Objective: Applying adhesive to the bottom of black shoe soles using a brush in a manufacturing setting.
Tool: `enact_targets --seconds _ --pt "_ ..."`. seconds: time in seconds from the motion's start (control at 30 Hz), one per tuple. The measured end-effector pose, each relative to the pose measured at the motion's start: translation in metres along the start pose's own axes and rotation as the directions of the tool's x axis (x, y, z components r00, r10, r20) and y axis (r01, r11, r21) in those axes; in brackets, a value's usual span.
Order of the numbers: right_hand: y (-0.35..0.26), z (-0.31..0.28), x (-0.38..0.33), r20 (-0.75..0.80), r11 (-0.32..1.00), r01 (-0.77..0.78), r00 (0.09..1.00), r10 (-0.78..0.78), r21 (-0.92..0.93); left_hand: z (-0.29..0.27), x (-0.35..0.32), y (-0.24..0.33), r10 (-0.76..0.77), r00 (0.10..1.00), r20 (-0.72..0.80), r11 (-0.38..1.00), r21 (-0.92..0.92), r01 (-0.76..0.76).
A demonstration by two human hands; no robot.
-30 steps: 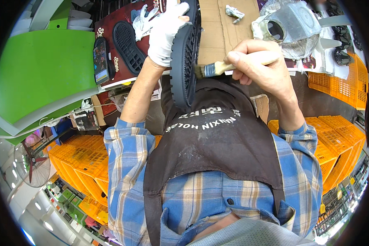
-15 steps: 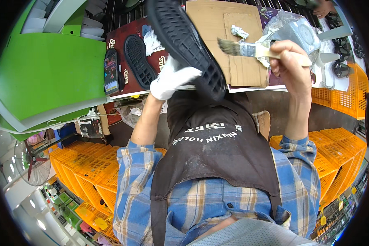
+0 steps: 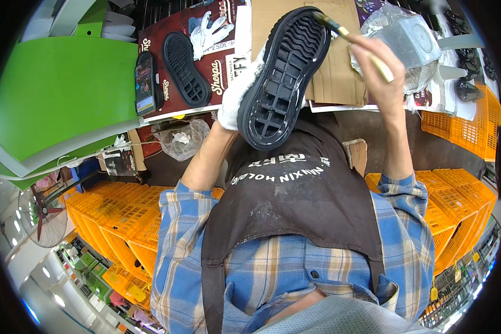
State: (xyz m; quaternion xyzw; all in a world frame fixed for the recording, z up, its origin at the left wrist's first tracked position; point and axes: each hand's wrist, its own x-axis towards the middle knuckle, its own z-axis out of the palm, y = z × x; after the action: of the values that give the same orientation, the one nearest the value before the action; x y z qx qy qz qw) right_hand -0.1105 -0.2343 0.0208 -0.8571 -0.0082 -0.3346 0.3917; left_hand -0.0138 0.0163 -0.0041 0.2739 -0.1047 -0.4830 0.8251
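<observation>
My left hand (image 3: 240, 99), in a white glove, grips a black shoe sole (image 3: 278, 94) by its left edge. Its inner side, with a grid of hollows, faces up, and white wet-looking streaks run along the rim. Bare-skinned, my right hand (image 3: 379, 75) is closed round a brush with a pale handle (image 3: 382, 68). The bristles touch the sole's far right rim. A second black sole (image 3: 186, 69) lies on dark red printed board (image 3: 220, 69) to the left, with a loose white glove (image 3: 210, 36) beyond it. Brown cardboard (image 3: 339, 78) lies under the held sole.
A translucent square tub (image 3: 411, 42) wrapped in plastic stands at the right. On the left are a green panel (image 3: 67, 94) and a dark flat box (image 3: 145, 83). Orange crates (image 3: 117, 222) stack on both sides, and a clear plastic bag (image 3: 183, 142) hangs below the table edge.
The sole has swung round, its far end now leaning right and its hollowed side turned up to view. My right hand has brought the brush up onto the sole's far rim.
</observation>
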Motion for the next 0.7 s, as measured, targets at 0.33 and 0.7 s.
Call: enact_targets --seconds 0.33,0.7 --pt "-0.062 0.012 -0.017 0.495 0.775 -0.293 0.869 -0.029 0.56 0.002 0.007 0.003 -0.025 0.94 -0.341 0.971 0.215 0.103" --pt "-0.004 0.016 0.013 0.076 0.998 -0.045 0.996 0.042 0.038 -0.009 0.007 0.001 -0.137 0.986 -0.097 0.979 0.138 0.15"
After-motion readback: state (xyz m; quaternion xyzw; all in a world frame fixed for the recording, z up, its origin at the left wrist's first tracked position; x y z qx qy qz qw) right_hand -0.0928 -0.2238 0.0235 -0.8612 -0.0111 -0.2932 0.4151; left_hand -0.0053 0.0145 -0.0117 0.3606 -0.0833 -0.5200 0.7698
